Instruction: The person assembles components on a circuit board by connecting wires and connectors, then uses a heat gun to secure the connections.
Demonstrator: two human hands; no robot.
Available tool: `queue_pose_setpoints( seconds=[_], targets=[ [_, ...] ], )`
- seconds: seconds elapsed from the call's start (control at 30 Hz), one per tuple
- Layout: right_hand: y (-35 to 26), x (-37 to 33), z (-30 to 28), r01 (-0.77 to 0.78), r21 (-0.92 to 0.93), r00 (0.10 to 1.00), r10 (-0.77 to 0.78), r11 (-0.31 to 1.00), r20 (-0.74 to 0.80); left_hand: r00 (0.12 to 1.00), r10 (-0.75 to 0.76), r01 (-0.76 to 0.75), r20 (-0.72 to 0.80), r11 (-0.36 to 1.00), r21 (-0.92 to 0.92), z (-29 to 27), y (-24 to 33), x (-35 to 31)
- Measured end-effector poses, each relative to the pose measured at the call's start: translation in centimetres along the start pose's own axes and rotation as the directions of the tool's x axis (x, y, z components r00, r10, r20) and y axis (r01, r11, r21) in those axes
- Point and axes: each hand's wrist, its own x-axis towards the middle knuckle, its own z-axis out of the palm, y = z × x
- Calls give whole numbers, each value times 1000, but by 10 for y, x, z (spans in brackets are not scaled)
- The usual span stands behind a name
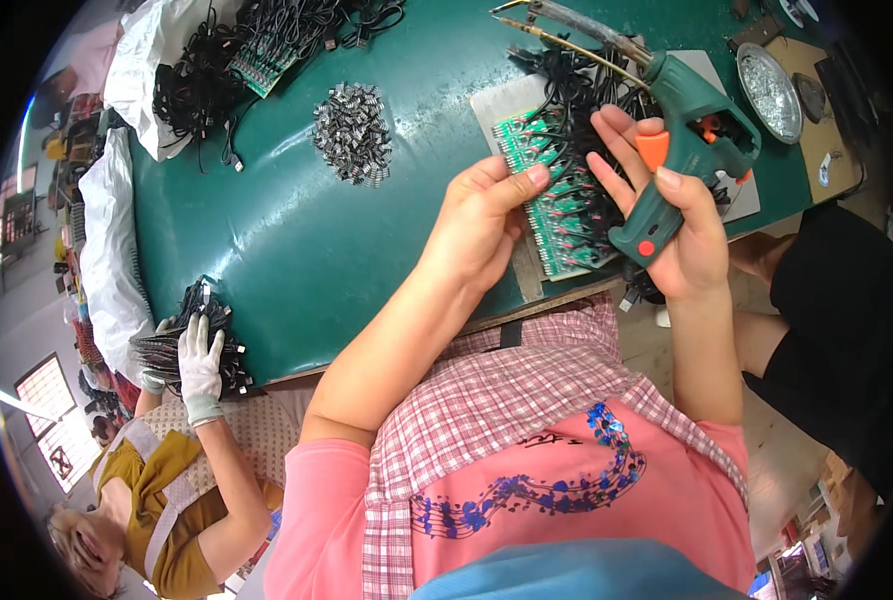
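Observation:
My right hand (694, 235) cradles a green soldering gun (693, 125) by its handle, thumb on one side and several fingers stretched out past its orange trigger. The gun's thin metal tip points up and to the left, above the table. My left hand (474, 222) pinches the left edge of a green circuit board panel (548, 228) between thumb and fingers. Black cables (591, 165) run from the panel's right side, partly hidden behind my right fingers. Under the panel lies a pale flat board (496, 103).
A pile of small metal connectors (352, 135) sits on the green table (276, 230). More boards with black cables (266, 50) lie at the far left by white sacks (111, 230). A metal dish (769, 92) stands far right. A co-worker's gloved hand (200, 365) rests on bundled cables.

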Motion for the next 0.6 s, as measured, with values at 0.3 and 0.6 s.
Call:
queue_pose_setpoints(
  seconds=[0.3, 0.6],
  targets=[
    [-7, -3, -3, -9, 239, 1000, 11, 971, -7, 608, 740, -634, 288, 234, 737, 23, 16, -14],
    [-84, -59, -34, 222, 284, 968, -246, 933, 51, 558, 718, -633, -416, 692, 347, -59, 147, -116]
  ],
)
